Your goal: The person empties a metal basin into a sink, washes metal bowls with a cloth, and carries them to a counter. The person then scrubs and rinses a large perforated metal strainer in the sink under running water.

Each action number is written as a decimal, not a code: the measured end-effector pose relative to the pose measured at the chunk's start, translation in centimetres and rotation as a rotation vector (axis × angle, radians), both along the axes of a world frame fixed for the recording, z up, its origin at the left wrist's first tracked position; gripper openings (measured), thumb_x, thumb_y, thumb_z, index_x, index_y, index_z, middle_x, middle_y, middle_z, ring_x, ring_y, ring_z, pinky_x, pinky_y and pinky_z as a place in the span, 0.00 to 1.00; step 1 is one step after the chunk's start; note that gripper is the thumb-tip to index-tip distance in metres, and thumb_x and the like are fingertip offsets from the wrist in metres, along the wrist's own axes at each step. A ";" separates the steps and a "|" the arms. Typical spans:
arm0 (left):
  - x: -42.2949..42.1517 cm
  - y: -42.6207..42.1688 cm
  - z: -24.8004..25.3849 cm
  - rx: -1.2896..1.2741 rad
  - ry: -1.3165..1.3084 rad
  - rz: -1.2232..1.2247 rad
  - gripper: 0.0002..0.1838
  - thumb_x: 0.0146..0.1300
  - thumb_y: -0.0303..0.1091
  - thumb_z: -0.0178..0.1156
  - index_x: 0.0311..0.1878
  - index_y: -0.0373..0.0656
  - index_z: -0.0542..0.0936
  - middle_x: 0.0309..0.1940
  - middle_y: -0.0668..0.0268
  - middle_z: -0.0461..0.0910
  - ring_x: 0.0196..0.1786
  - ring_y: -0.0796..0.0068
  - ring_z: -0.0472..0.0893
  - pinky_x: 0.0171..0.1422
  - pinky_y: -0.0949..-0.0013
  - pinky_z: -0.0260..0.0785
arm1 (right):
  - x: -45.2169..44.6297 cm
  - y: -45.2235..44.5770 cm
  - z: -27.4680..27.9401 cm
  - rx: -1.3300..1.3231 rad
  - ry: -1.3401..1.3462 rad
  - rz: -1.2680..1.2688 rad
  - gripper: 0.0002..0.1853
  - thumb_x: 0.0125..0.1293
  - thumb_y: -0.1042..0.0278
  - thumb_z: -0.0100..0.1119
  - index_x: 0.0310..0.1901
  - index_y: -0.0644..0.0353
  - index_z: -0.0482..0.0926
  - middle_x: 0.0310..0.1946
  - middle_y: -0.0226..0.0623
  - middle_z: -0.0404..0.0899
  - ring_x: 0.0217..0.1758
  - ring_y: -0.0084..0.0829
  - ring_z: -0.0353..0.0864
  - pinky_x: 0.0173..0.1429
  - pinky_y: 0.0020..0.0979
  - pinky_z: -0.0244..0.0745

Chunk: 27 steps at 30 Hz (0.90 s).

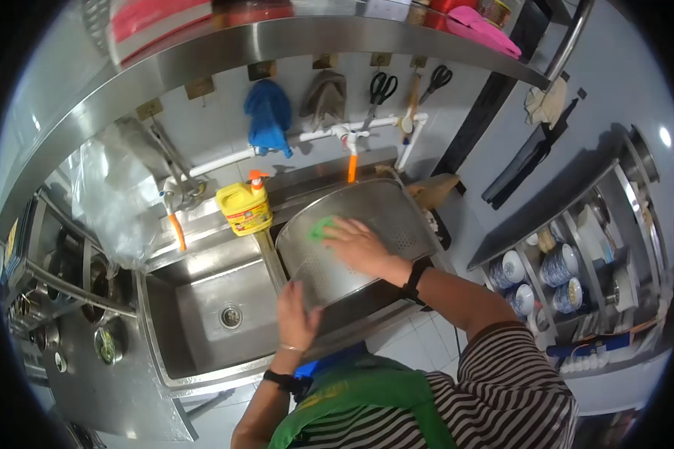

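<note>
A large perforated steel pan (359,200) sits tilted over the right-hand sink basin, with patches of small holes in its metal. My right hand (356,245) presses a green scouring pad (320,228) against the metal, fingers laid over the pad. At the pan's near left edge is my left hand (297,318), with its fingers and thumb about the rim; slight blur hides the exact contact. The left sink basin (202,299), with a round drain, lies beside that hand.
A yellow detergent jug (245,208) stands behind the sinks, near an orange-spouted tap (352,166). Overhead runs a steel shelf (292,41). Scissors (383,91) and a blue cloth (267,116) hang on the wall. Patterned bowls (559,267) fill a rack at right.
</note>
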State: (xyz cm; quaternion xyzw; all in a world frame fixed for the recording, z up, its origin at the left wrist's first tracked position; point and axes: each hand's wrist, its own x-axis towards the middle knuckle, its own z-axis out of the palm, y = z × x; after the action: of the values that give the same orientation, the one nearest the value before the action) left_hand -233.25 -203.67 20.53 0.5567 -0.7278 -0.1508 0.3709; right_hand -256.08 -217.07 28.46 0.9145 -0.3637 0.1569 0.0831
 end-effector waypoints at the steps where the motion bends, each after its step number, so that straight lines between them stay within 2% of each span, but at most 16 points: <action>1: -2.7 -1.6 2.6 -0.001 -0.075 -0.085 0.43 0.56 0.41 0.68 0.72 0.39 0.59 0.69 0.43 0.59 0.70 0.38 0.60 0.71 0.48 0.58 | -1.0 -0.9 0.3 -0.030 -0.021 -0.070 0.18 0.61 0.66 0.59 0.54 0.55 0.78 0.61 0.43 0.73 0.68 0.45 0.69 0.70 0.42 0.62; 2: -4.7 -1.8 3.9 0.014 -0.156 -0.181 0.46 0.56 0.43 0.69 0.74 0.40 0.56 0.72 0.42 0.54 0.72 0.35 0.56 0.72 0.47 0.55 | -2.7 -2.1 0.8 0.049 -0.131 -0.111 0.19 0.62 0.66 0.58 0.55 0.57 0.78 0.62 0.44 0.72 0.69 0.46 0.67 0.71 0.43 0.61; 4: -7.8 -2.4 3.4 0.044 -0.300 -0.155 0.48 0.57 0.45 0.68 0.75 0.41 0.54 0.73 0.42 0.51 0.73 0.35 0.54 0.72 0.44 0.55 | -8.3 -4.9 0.2 0.108 -0.244 -0.161 0.19 0.64 0.66 0.57 0.56 0.58 0.77 0.63 0.45 0.71 0.70 0.47 0.65 0.73 0.44 0.59; 5: -8.8 -2.9 3.4 0.063 -0.438 -0.111 0.49 0.58 0.48 0.67 0.76 0.42 0.51 0.75 0.42 0.48 0.75 0.34 0.51 0.72 0.42 0.54 | -12.5 -7.0 -3.3 0.327 -0.400 -0.410 0.19 0.63 0.66 0.57 0.56 0.59 0.76 0.63 0.46 0.71 0.70 0.48 0.65 0.73 0.46 0.59; 7: -9.6 -3.9 3.7 0.068 -0.493 -0.107 0.49 0.59 0.49 0.65 0.77 0.45 0.48 0.76 0.41 0.45 0.75 0.34 0.51 0.70 0.39 0.56 | -13.2 -7.2 -3.7 0.536 -0.569 -0.659 0.20 0.63 0.66 0.57 0.57 0.60 0.75 0.63 0.48 0.70 0.69 0.50 0.64 0.73 0.47 0.58; 9: -10.3 -4.1 3.1 0.167 -0.522 0.030 0.48 0.61 0.49 0.64 0.77 0.45 0.49 0.75 0.40 0.46 0.74 0.32 0.53 0.68 0.38 0.58 | -8.8 -3.4 -4.5 -0.249 -0.229 -0.538 0.20 0.61 0.65 0.56 0.54 0.64 0.76 0.60 0.48 0.73 0.64 0.49 0.70 0.61 0.44 0.72; 11: -9.3 -4.0 2.6 0.164 -0.530 0.012 0.47 0.62 0.50 0.62 0.76 0.41 0.50 0.75 0.38 0.46 0.73 0.30 0.55 0.69 0.40 0.60 | -4.9 0.8 -0.3 0.051 -0.234 -0.300 0.20 0.63 0.67 0.54 0.55 0.64 0.75 0.61 0.47 0.72 0.69 0.47 0.67 0.66 0.46 0.68; 13: -8.3 -4.5 0.1 0.172 -0.461 -0.017 0.47 0.64 0.47 0.61 0.77 0.40 0.45 0.75 0.37 0.42 0.73 0.25 0.48 0.72 0.41 0.57 | -2.1 5.1 -0.1 0.131 -0.100 -0.046 0.20 0.63 0.70 0.52 0.57 0.64 0.74 0.62 0.47 0.72 0.70 0.44 0.66 0.69 0.45 0.64; 16: -8.4 -3.9 0.0 0.155 -0.520 -0.037 0.47 0.64 0.46 0.60 0.77 0.40 0.45 0.75 0.36 0.41 0.72 0.24 0.51 0.69 0.46 0.65 | -5.6 4.9 0.6 0.152 -0.161 -0.041 0.22 0.63 0.71 0.50 0.60 0.62 0.72 0.63 0.47 0.70 0.69 0.46 0.68 0.72 0.44 0.61; 18: -8.9 -4.3 0.6 0.126 -0.528 -0.009 0.47 0.65 0.45 0.60 0.77 0.40 0.43 0.75 0.35 0.40 0.71 0.24 0.53 0.62 0.49 0.72 | -11.1 0.7 -3.6 0.085 -0.409 -0.291 0.19 0.69 0.69 0.44 0.60 0.63 0.72 0.62 0.49 0.71 0.67 0.50 0.68 0.71 0.42 0.62; 19: -9.1 -4.4 1.2 0.126 -0.539 -0.016 0.47 0.65 0.45 0.60 0.77 0.40 0.43 0.75 0.35 0.40 0.71 0.24 0.53 0.62 0.49 0.72 | -13.7 -0.3 -3.2 0.432 -0.541 -0.470 0.21 0.74 0.64 0.37 0.61 0.65 0.70 0.62 0.53 0.70 0.67 0.51 0.68 0.71 0.42 0.62; 20: -9.4 -4.5 2.2 0.198 -0.521 -0.020 0.47 0.65 0.45 0.60 0.77 0.39 0.43 0.75 0.35 0.40 0.72 0.25 0.53 0.66 0.48 0.69 | -16.2 -1.2 -2.8 0.725 -0.662 -0.699 0.23 0.78 0.59 0.30 0.62 0.67 0.67 0.62 0.57 0.69 0.66 0.53 0.67 0.71 0.41 0.61; 21: -9.6 -4.8 2.9 0.264 -0.503 -0.022 0.47 0.65 0.45 0.60 0.77 0.38 0.42 0.75 0.34 0.39 0.72 0.26 0.52 0.69 0.47 0.66 | -20.6 -4.3 -7.9 0.599 -0.593 -0.688 0.23 0.77 0.60 0.33 0.62 0.66 0.69 0.56 0.58 0.74 0.60 0.55 0.73 0.65 0.44 0.68; 23: -8.8 -5.3 1.5 0.193 -0.488 -0.022 0.48 0.65 0.45 0.60 0.76 0.36 0.43 0.74 0.34 0.41 0.73 0.28 0.52 0.72 0.46 0.60 | -20.3 -6.0 -9.5 0.436 -0.574 -0.755 0.22 0.76 0.52 0.38 0.56 0.61 0.72 0.49 0.57 0.78 0.51 0.59 0.76 0.55 0.46 0.72; 25: -7.3 -5.4 -1.5 0.146 -0.473 -0.018 0.48 0.64 0.44 0.61 0.76 0.35 0.43 0.74 0.34 0.42 0.73 0.30 0.52 0.75 0.45 0.55 | -13.6 -3.8 -4.3 0.482 -0.569 -0.682 0.21 0.74 0.52 0.43 0.55 0.61 0.73 0.49 0.55 0.78 0.52 0.58 0.76 0.56 0.48 0.72; 27: -5.1 -6.6 -3.4 0.226 -0.174 -0.027 0.48 0.63 0.44 0.62 0.75 0.32 0.45 0.73 0.32 0.45 0.74 0.31 0.51 0.78 0.44 0.46 | -6.9 -2.5 0.8 0.541 -0.395 -0.629 0.19 0.72 0.57 0.46 0.56 0.61 0.72 0.51 0.52 0.78 0.54 0.56 0.75 0.57 0.50 0.72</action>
State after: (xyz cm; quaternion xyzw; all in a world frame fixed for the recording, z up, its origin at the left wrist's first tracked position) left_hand -238.38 -210.26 17.15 0.5960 -0.7431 -0.1880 0.2393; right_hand -262.97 -219.52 29.21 0.7010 -0.6603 0.1946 -0.1862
